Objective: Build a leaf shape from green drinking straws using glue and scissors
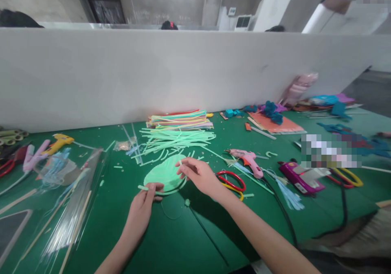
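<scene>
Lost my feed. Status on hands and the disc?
Left hand pinching disc's near edge. Right hand on far rim. Green disc flat on table. Scissors beside right wrist.

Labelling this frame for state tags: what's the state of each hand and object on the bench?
left hand: pinching a short green strip at the disc's near edge
right hand: fingers on the disc's far edge, holding a small strip
green disc: flat on the table
green strips: loose, scattered pile
stacked sheets: piled flat
pink glue gun: lying on its side, unheld
red scissors: lying flat, unheld
</scene>
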